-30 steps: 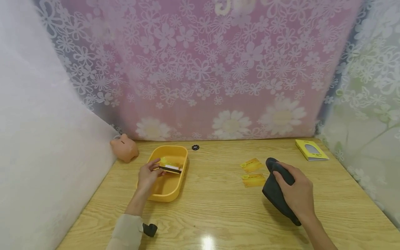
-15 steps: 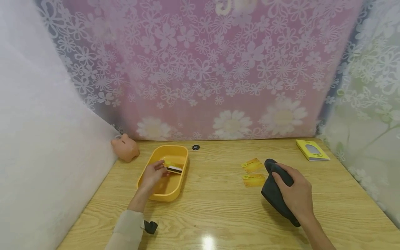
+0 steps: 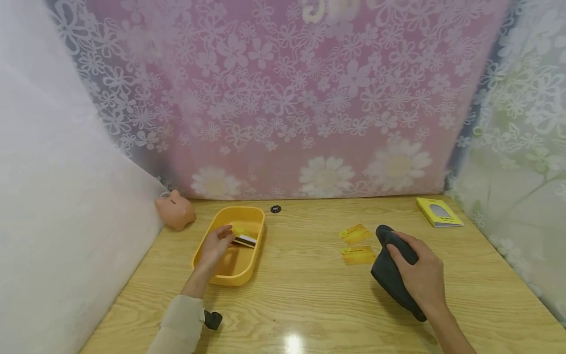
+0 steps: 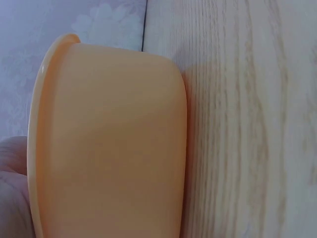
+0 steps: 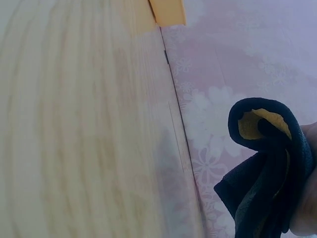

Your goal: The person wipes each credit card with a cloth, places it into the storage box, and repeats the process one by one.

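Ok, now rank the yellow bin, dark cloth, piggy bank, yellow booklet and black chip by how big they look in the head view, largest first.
1. Yellow bin
2. Dark cloth, partly covered by the right hand
3. Piggy bank and yellow booklet: too alike to rank
4. Black chip

A home-like corner is suggested: a wood-grain table (image 3: 305, 300) is backed by a flower-patterned curtain (image 3: 283, 103), and a piggy bank (image 3: 176, 211) is placed near its left edge.
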Tool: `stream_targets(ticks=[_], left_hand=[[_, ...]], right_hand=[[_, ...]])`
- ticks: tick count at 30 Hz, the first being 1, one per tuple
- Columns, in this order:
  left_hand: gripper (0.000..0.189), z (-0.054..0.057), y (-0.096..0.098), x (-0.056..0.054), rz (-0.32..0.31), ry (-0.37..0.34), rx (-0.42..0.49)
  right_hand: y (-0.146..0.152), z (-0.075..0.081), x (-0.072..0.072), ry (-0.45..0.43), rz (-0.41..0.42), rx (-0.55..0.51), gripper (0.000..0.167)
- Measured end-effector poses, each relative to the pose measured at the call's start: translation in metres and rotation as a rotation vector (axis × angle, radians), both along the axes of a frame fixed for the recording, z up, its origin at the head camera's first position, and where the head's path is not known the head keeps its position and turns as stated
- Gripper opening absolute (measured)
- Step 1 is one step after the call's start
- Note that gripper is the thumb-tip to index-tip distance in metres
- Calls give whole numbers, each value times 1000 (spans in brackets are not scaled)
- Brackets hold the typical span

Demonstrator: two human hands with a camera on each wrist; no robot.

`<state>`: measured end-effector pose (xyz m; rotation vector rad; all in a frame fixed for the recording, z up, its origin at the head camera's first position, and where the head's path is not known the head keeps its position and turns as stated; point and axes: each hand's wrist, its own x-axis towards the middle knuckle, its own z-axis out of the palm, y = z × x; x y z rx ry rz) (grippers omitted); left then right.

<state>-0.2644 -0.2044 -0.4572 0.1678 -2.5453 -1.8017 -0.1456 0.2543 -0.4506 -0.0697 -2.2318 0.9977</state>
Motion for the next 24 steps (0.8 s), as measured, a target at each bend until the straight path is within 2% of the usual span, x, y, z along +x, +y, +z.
stream_targets(ticks=[12, 18, 24], left_hand=[[48, 7, -2, 5, -8, 18, 49], [45, 17, 7, 7, -37, 108, 75], [41, 33, 34, 13, -64, 189, 61]], right_hand=[[1, -3, -1, 11, 6, -5, 36], [1, -2, -1, 21, 10, -12, 36], [0, -1, -2, 35, 6, -9, 36]])
